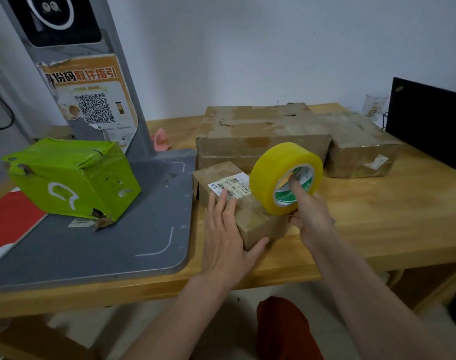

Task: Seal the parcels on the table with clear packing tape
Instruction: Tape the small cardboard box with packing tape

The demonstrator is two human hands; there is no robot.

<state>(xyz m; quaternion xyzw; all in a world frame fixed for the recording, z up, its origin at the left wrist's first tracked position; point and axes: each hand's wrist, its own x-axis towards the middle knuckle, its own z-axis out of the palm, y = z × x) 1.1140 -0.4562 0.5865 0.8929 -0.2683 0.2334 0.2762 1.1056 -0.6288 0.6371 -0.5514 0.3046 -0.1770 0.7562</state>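
A small brown parcel (250,219) with a white shipping label lies near the front of the wooden table (377,222). My left hand (227,235) presses flat on its top, fingers straight and thumb against its front side. My right hand (311,214) holds a yellowish roll of packing tape (279,175) over the parcel's right end, one finger poked into the roll's core. A long brown parcel (260,133) lies behind it, and another brown parcel (362,149) to its right. A green parcel (73,178) sits at the left.
The green parcel rests on a grey scanner base (117,242) whose post (97,81) carries a QR-code poster. A red booklet (8,224) lies at the far left. A black laptop screen (429,126) and a glass (375,105) stand at the back right.
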